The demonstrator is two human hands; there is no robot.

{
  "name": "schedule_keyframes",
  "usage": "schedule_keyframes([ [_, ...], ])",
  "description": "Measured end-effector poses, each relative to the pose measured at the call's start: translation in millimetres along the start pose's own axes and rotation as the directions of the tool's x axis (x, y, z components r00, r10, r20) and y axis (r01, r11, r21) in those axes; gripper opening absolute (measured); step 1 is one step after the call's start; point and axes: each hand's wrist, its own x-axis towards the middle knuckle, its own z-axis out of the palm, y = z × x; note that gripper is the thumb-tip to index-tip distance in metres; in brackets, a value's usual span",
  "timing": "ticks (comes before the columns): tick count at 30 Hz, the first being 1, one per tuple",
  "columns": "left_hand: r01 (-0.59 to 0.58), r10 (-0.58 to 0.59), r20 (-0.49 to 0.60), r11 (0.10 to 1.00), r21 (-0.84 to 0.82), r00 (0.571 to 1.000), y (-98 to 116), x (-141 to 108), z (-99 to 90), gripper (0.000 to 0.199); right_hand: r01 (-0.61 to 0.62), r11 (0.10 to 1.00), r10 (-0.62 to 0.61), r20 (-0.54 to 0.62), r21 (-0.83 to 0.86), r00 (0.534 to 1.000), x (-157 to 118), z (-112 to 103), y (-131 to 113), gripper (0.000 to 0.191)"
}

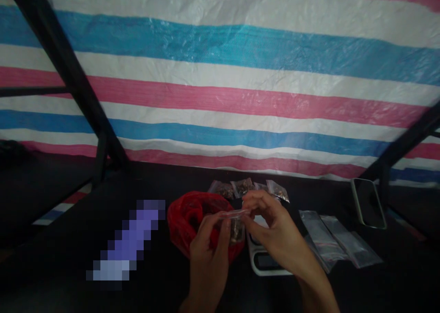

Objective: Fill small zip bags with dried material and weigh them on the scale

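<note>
Between my two hands is a small clear zip bag (pixel 236 230) with brownish bits in its lower part. My left hand (pixel 210 249) pinches the bag's top edge at its left end. At the right end of the same edge, the thumb and fingers of my right hand (pixel 271 230) are closed. Just behind my left hand sits an open red plastic bag (pixel 182 216), whose contents I cannot make out. Under my right hand is a white digital scale (pixel 256 262), partly covered by the hand. Several filled zip bags (pixel 243 187) lie in a row beyond my hands.
Flat clear zip bags (pixel 338 239) lie to the right on the black table (pixel 144 180). Farther right is a phone (pixel 368 203). A blurred-out bluish item (pixel 130 239) lies on the left. Dark metal bars (pixel 74 84) and a striped sheet (pixel 220 93) stand behind.
</note>
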Motion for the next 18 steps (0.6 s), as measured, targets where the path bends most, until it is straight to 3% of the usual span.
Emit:
schedule_keyframes([
  [6, 0.058, -0.059, -0.050, 0.998, -0.027, 0.997, 2.5, 1.8, 4.7, 0.039, -0.010, 1.000, 0.010, 0.013, 0.012, 1.000, 1.1, 0.5, 2.1, 0.023],
  [13, 0.124, -0.126, -0.026, 0.989, -0.076, 0.992, 2.1, 2.9, 7.2, 0.050, -0.044, 0.997, 0.044, -0.004, 0.061, 0.999, 1.2, 1.8, 5.1, 0.027],
  [18, 0.123, -0.125, -0.018, 0.989, -0.076, 0.992, -2.7, 2.6, 7.2, 0.047, -0.025, 0.998, 0.026, -0.012, 0.055, 1.000, 0.1, 2.1, 4.5, 0.025],
])
